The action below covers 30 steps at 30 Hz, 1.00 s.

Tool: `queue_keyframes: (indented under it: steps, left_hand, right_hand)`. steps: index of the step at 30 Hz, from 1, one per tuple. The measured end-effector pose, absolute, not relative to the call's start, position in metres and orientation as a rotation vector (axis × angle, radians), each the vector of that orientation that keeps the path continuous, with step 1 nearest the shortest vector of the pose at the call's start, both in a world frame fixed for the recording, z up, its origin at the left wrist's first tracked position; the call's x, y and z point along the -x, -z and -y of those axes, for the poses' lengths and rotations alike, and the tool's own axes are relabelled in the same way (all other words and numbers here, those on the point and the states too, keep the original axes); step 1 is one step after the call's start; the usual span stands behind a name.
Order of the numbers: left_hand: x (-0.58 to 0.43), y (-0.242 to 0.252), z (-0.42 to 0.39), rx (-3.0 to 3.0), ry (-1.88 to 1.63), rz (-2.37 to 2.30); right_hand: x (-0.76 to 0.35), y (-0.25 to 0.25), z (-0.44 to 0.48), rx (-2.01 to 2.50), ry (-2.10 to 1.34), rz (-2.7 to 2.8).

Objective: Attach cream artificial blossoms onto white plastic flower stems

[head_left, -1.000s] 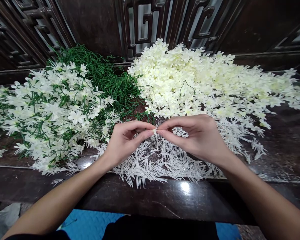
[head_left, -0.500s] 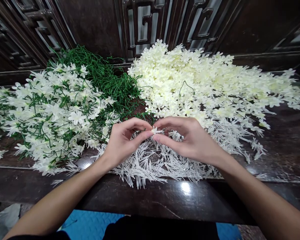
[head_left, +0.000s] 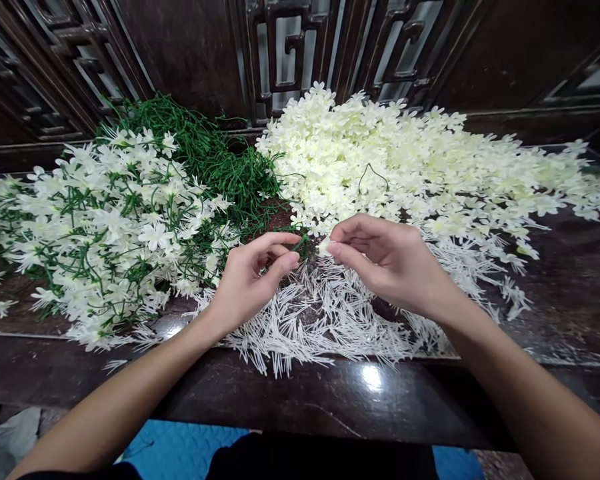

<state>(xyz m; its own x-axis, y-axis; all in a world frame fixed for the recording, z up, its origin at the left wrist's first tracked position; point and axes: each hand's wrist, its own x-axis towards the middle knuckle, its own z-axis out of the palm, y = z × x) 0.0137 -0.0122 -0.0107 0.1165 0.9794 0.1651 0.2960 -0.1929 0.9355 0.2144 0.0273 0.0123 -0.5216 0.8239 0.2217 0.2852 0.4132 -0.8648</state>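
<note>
Both hands have moved apart since a moment ago. Now the right hand (head_left: 395, 263) pinches a little white flower (head_left: 323, 247) between thumb and finger, just above the pile of white spiky bits (head_left: 320, 320). The left hand (head_left: 250, 280) is curled, thumb near fingertip; I cannot tell if it holds anything. The dark table edge (head_left: 330, 400) near the person is bare, with flower heaps (head_left: 405, 167) behind.

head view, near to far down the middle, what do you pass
blue cloth, dark table edge, white spiky pieces, left hand beside right hand pinching a small flower, loose cream flowers, carved wooden panel
</note>
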Motion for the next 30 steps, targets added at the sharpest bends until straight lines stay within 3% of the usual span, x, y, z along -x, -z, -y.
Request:
queue_keyframes:
  steps: [17,30]
  left_hand:
    - [-0.0153,0.0066,0.0142,-1.826,-1.088,-1.346]
    - [-0.0167,0.0064,0.0157,-1.998,-1.090,-1.309]
  right_hand:
    - [-0.2131,-0.0078,-0.0266,0.902,-1.066,2.128]
    - [-0.2084,-0.0063,-0.0197,0.827,-0.887,2.216]
